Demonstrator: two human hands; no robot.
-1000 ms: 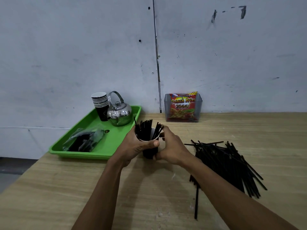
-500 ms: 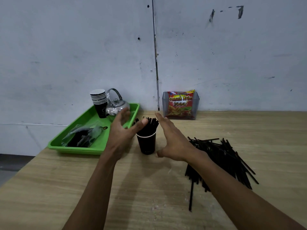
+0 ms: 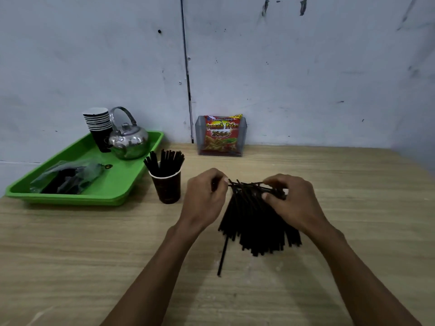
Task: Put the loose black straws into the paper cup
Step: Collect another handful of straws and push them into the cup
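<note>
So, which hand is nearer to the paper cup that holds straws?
Left. The left hand is just right of the paper cup, not touching it. The right hand is farther right, across the pile of loose black straws.

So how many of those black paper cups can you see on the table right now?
About 9: one cup holds straws, standing beside the green tray; roughly eight sit nested in a stack on the tray by the kettle. The stack's rims blur, so that count is approximate.

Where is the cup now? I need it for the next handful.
The cup stands on the table, just right of the green tray, left of the left hand.
</note>
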